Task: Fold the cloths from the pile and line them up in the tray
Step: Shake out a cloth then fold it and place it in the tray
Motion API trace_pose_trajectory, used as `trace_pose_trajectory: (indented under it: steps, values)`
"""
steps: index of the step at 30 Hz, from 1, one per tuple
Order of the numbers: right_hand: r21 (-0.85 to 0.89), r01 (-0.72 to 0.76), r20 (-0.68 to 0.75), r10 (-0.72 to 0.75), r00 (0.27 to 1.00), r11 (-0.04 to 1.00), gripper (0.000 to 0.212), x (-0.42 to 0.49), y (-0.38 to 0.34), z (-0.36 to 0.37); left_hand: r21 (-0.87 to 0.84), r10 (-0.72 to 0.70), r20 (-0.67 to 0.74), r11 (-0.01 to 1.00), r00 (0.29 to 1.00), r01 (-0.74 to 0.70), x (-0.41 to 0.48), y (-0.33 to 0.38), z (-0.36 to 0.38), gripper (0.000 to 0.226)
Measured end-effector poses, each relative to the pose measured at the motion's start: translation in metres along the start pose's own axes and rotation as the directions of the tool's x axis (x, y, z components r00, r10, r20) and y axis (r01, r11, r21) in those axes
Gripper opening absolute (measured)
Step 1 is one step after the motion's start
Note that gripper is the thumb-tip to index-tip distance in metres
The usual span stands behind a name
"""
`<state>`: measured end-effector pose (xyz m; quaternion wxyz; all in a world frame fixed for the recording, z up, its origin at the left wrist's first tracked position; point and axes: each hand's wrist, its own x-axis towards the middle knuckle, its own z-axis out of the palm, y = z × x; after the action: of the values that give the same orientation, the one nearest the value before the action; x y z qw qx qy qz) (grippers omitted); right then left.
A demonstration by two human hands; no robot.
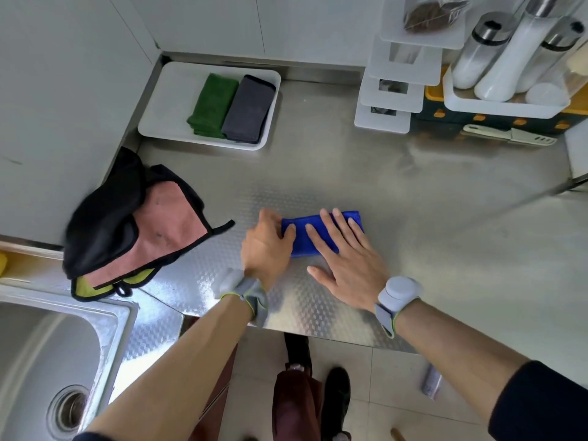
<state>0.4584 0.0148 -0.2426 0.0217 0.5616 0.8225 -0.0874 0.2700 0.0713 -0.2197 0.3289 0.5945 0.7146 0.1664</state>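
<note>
- Blue cloth [300, 245] is lying on the counter [381, 186], right in front of the person and already folded down into a narrow strip.
- Left hand [265, 246] is curling round the strip's left end, thumb on top, so that grip is closed on the blue cloth.
- Right hand [346, 268] is lying flat across the middle and right part with its fingers straight. It's an open palm pressing down, not grabbing anything.
- Looks to me like the folding step is wrapping up and they're just flattening the last crease.
- Tray [178, 90] is sitting at the back left corner, well apart from the hands. A green cloth [211, 105] and a grey cloth [248, 109] are lying in it side by side, touching.
- Next move, I'm guessing, is lifting the strip without letting it flop open and laying it next to those two. There's barely any room showing right of the grey one and more bare tray left of the green.
- Pile [136, 224] by the sink [63, 329] is showing black, pink and yellow cloths waiting to be folded, so the job's maybe halfway.
</note>
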Motion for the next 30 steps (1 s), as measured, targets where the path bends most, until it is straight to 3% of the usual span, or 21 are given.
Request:
trace_pose_trajectory:
  steps: [2, 4, 5, 7, 10, 19, 23, 27, 30]
  values:
    - [0.006, 0.013, 0.030, -0.013, 0.999, 1.000, 0.071, 0.000, 0.001, -0.003, 0.294, 0.352, -0.134, 0.907, 0.926, -0.302, -0.016, 0.003, 0.005, 0.023]
    - [0.038, 0.024, 0.021, -0.025, 0.999, 0.999, 0.069, 0.002, 0.002, -0.007, 0.457, 0.621, -0.051, 0.710, 0.782, -0.535, -0.027, 0.007, 0.015, 0.038]
    - [0.048, 0.019, 0.006, -0.019, 1.000, 0.999, 0.068, 0.002, 0.004, -0.008, 0.475, 0.684, 0.028, 0.632, 0.729, -0.612, -0.030, 0.007, 0.020, 0.046]
    - [0.015, -0.012, -0.020, 0.013, 1.000, 1.000, 0.070, 0.001, 0.010, -0.010, 0.473, 0.701, 0.141, 0.573, 0.699, -0.670, -0.029, 0.003, 0.028, 0.054]
    - [-0.062, -0.015, -0.026, 0.014, 1.000, 0.998, 0.073, 0.000, 0.021, -0.006, 0.497, 0.650, 0.219, 0.567, 0.727, -0.657, -0.022, -0.009, 0.031, 0.063]
    - [-0.118, 0.007, 0.049, -0.001, 0.999, 0.993, 0.084, 0.002, 0.021, -0.011, 0.465, 0.632, 0.351, 0.522, 0.690, -0.715, -0.014, -0.014, 0.018, 0.070]
    - [-0.109, -0.016, 0.043, 0.021, 0.999, 0.994, 0.085, 0.001, 0.015, -0.020, 0.430, 0.675, 0.317, 0.523, 0.666, -0.735, -0.015, -0.018, 0.000, 0.054]
    - [-0.076, 0.063, -0.025, -0.065, 0.998, 0.995, 0.078, 0.001, 0.003, -0.023, 0.425, 0.726, 0.225, 0.526, 0.649, -0.736, -0.013, -0.028, -0.014, 0.038]
    - [-0.022, 0.087, -0.017, -0.087, 0.996, 0.996, 0.071, 0.003, -0.008, -0.019, 0.430, 0.754, 0.232, 0.487, 0.614, -0.760, -0.011, -0.026, -0.017, 0.031]
